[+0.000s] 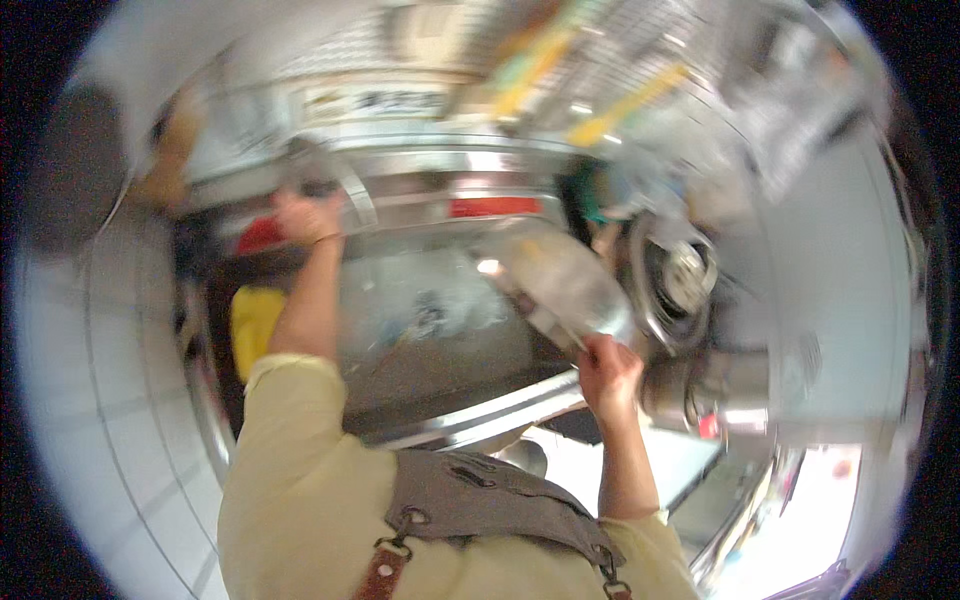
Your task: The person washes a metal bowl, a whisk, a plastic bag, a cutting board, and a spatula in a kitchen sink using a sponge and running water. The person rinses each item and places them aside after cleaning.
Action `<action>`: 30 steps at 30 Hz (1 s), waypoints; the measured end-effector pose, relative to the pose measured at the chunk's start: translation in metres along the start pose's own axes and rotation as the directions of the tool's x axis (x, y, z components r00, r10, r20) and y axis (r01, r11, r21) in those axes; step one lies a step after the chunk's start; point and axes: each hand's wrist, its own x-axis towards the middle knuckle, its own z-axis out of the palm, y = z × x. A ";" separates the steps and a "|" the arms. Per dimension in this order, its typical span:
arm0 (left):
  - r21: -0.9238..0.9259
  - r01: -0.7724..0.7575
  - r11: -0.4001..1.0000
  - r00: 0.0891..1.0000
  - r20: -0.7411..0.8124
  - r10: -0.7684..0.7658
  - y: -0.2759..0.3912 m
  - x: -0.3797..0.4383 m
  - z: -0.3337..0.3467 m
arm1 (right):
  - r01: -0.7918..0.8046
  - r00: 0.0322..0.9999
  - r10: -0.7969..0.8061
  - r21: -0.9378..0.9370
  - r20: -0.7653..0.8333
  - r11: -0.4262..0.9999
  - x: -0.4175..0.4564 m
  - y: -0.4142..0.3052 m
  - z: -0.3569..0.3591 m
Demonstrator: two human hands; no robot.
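Note:
A large metal bowl or pan (566, 281) is tilted over the right side of a metal sink (420, 375), its near rim held by my right hand (611, 371). My left hand (307, 216) reaches to the sink's far left edge, at a dark grey object beside a curved metal spout (358, 187). Blur hides whether its fingers grip anything. Below that hand lies a yellow cloth or glove (256, 326), and a red thing (260, 234) is next to it. Water and something pale, perhaps plastic, show in the sink.
Right of the sink stands a round metal pot or lid (682, 277), with a cylindrical metal container (720, 390) nearer me. Clear plastic bags (645, 165) and yellow strips (626, 105) are at the back right. White tiles (135, 420) cover the left wall.

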 end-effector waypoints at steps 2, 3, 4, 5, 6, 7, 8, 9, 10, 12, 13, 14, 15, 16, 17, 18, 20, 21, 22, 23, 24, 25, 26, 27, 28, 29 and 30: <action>-0.238 -0.011 0.971 0.978 -0.206 -0.040 -0.012 0.005 0.023 | 0.050 0.998 -0.052 -0.070 -0.031 0.996 -0.002 0.011 -0.015; -0.304 0.001 0.953 0.967 -0.241 -0.078 -0.023 0.013 0.033 | 0.074 0.997 -0.076 -0.067 -0.029 0.995 -0.002 0.016 -0.016; -0.292 0.049 0.955 0.965 -0.234 -0.121 -0.034 0.016 0.038 | 0.071 0.996 -0.074 -0.062 -0.051 0.996 -0.003 0.020 -0.014; -0.275 0.088 0.957 0.960 -0.232 -0.155 -0.044 0.022 0.041 | 0.086 0.993 -0.088 -0.035 -0.079 0.996 -0.004 0.027 -0.008; -0.270 0.112 0.956 0.960 -0.218 -0.175 -0.044 0.022 0.047 | 0.088 0.991 -0.092 -0.041 -0.098 0.995 -0.014 0.031 -0.007; -0.271 0.122 0.955 0.967 -0.183 -0.175 -0.040 0.016 0.053 | 0.091 0.989 -0.096 -0.048 -0.110 0.995 -0.028 0.033 -0.010; -0.256 0.127 0.958 0.965 -0.190 -0.178 -0.045 0.017 0.052 | 0.116 0.983 -0.128 -0.098 -0.131 0.988 -0.041 0.035 -0.014; -0.239 0.087 0.967 0.973 -0.186 -0.134 -0.042 0.015 0.052 | 0.151 0.979 -0.161 -0.085 -0.126 0.985 -0.046 0.035 -0.021; -0.210 0.029 0.977 0.979 -0.190 -0.070 -0.040 0.016 0.048 | 0.164 0.975 -0.178 -0.105 -0.131 0.981 -0.051 0.036 -0.023; -0.148 -0.120 0.982 0.976 -0.199 0.089 -0.041 0.013 0.035 | 0.187 0.972 -0.202 -0.128 -0.122 0.974 -0.055 0.042 -0.031; -0.095 -0.236 0.967 0.956 -0.203 0.214 -0.043 0.011 0.022 | 0.193 0.971 -0.207 -0.121 -0.115 0.974 -0.056 0.047 -0.032; -0.038 -0.375 0.926 0.913 -0.191 0.362 -0.044 0.003 0.011 | 0.204 0.970 -0.216 -0.114 -0.108 0.972 -0.056 0.053 -0.035; 0.002 -0.517 0.856 0.843 -0.171 0.510 -0.048 -0.006 -0.003 | 0.220 0.964 -0.232 -0.105 -0.126 0.970 -0.058 0.059 -0.039; -0.002 -0.589 0.808 0.805 -0.095 0.586 -0.057 -0.015 -0.017 | 0.240 0.955 -0.252 -0.095 -0.153 0.966 -0.058 0.065 -0.040; -0.026 -0.598 0.801 0.801 0.017 0.599 -0.069 -0.023 -0.032 | 0.260 0.945 -0.271 -0.081 -0.183 0.962 -0.058 0.072 -0.040; -0.081 -0.501 0.861 0.841 0.187 0.507 -0.093 -0.024 -0.048 | 0.299 0.930 -0.307 -0.069 -0.202 0.952 -0.053 0.074 -0.044; -0.165 -0.404 0.900 0.695 0.585 0.419 -0.130 -0.042 -0.081 | 0.367 0.907 -0.368 -0.043 -0.205 0.929 -0.060 0.090 -0.037; -0.233 -0.395 0.889 0.480 0.772 0.416 -0.126 -0.068 -0.110 | 0.389 0.901 -0.388 -0.036 -0.195 0.920 -0.068 0.101 -0.036; -0.348 -0.155 0.925 0.387 0.840 0.381 -0.109 -0.096 -0.139 | 0.426 0.888 -0.419 -0.005 -0.188 0.905 -0.068 0.107 -0.040; -0.401 -0.110 0.910 0.302 0.858 0.415 -0.072 -0.132 -0.172 | 0.449 0.878 -0.438 0.012 -0.195 0.894 -0.071 0.114 -0.042; -0.443 -0.058 0.895 0.225 0.867 0.444 -0.036 -0.167 -0.208 | 0.478 0.862 -0.463 0.030 -0.209 0.878 -0.071 0.120 -0.040; -0.466 -0.129 0.876 0.202 0.852 0.483 -0.001 -0.194 -0.229 | 0.514 0.840 -0.492 0.046 -0.227 0.856 -0.068 0.127 -0.040; -0.490 -0.192 0.850 0.173 0.836 0.521 0.034 -0.223 -0.247 | 0.545 0.823 -0.517 0.074 -0.233 0.835 -0.066 0.134 -0.042; -0.507 -0.170 0.845 0.173 0.829 0.532 0.052 -0.243 -0.256 | 0.577 0.794 -0.517 0.129 -0.319 0.806 -0.059 0.140 -0.046; -0.536 -0.143 0.832 0.162 0.817 0.554 0.067 -0.258 -0.257 | 0.586 0.792 -0.520 0.161 -0.319 0.794 -0.061 0.150 -0.042; -0.572 -0.175 0.802 0.168 0.785 0.596 0.071 -0.269 -0.249 | 0.594 0.791 -0.523 0.193 -0.318 0.781 -0.067 0.163 -0.038; -0.604 -0.211 0.768 0.183 0.748 0.638 0.075 -0.277 -0.242 | 0.581 0.806 -0.526 0.196 -0.270 0.790 -0.069 0.175 -0.035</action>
